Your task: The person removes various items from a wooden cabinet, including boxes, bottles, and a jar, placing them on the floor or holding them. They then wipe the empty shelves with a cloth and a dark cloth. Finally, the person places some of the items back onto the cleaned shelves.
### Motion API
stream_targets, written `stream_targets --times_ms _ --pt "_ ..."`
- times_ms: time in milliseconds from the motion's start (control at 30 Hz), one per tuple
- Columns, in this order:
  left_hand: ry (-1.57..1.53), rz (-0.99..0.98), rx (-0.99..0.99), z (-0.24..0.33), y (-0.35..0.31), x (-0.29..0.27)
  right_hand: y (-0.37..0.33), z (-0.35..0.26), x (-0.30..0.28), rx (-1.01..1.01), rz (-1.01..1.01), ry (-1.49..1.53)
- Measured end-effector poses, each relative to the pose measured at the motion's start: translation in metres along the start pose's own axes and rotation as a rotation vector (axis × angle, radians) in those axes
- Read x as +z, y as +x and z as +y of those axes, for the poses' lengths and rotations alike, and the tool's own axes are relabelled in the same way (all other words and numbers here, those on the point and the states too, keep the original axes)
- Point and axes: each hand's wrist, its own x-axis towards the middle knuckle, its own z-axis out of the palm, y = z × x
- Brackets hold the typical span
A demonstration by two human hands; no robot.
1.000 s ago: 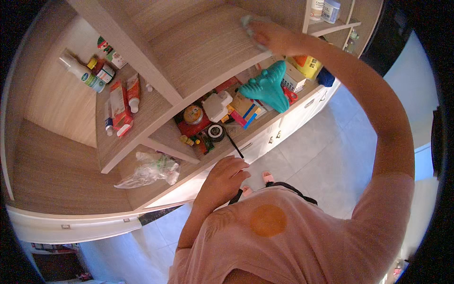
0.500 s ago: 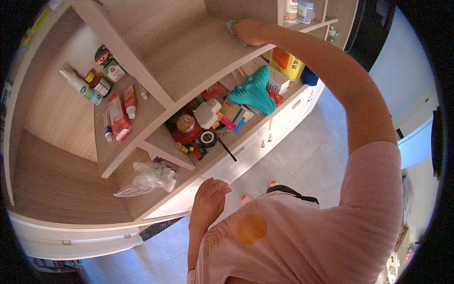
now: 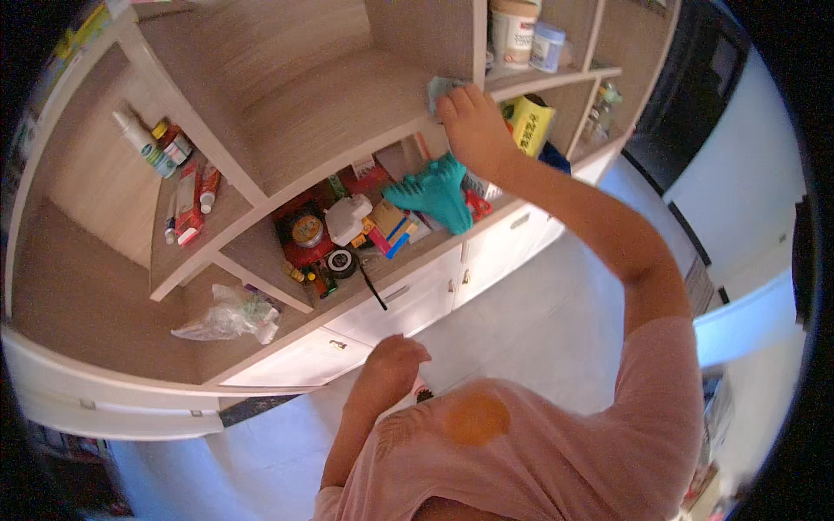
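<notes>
My right hand (image 3: pixel 476 130) is closed on a grey-green cloth (image 3: pixel 441 90), pressed against the front edge of the middle shelf (image 3: pixel 347 94) beside an upright divider. Part of the cloth bunches out past the fingertips. My left hand (image 3: pixel 389 372) hangs low in front of the white cabinet doors, loosely bent, with nothing visible in it. Just below my right hand, a teal ridged plastic object (image 3: pixel 439 195) lies among clutter in the lower compartment. A yellow package (image 3: pixel 528 124) stands behind my right wrist.
White tubs (image 3: pixel 513 36) stand on the right shelf. Bottles (image 3: pixel 143 146) and red boxes (image 3: pixel 188 207) fill the left corner shelf. A clear plastic bag (image 3: pixel 230 314) lies at lower left. A black stick (image 3: pixel 372 285) juts over the counter edge beside a roll of tape (image 3: pixel 341 263).
My right hand has drawn the cloth from deeper on the shelf to its front right edge. The view has shifted rightward. My left hand stays low, its fingers a little more curled.
</notes>
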Motion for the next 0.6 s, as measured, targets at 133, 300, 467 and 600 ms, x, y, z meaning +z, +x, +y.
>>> stream_targets --times_ms 133,300,467,600 --pt "-0.044 -0.083 -0.107 0.008 -0.004 0.044 0.000 -0.015 0.010 -0.030 0.173 0.194" --pt "-0.049 -0.042 -0.179 0.020 -0.016 0.073 0.008 -0.070 0.014 -0.092 0.209 0.360" --pt "0.037 0.102 -0.187 0.030 -0.015 0.045 0.027 -0.143 0.009 -0.202 0.243 0.497" --pt "0.034 0.144 -0.189 0.017 -0.016 0.031 0.044 -0.171 0.006 -0.257 0.210 0.474"
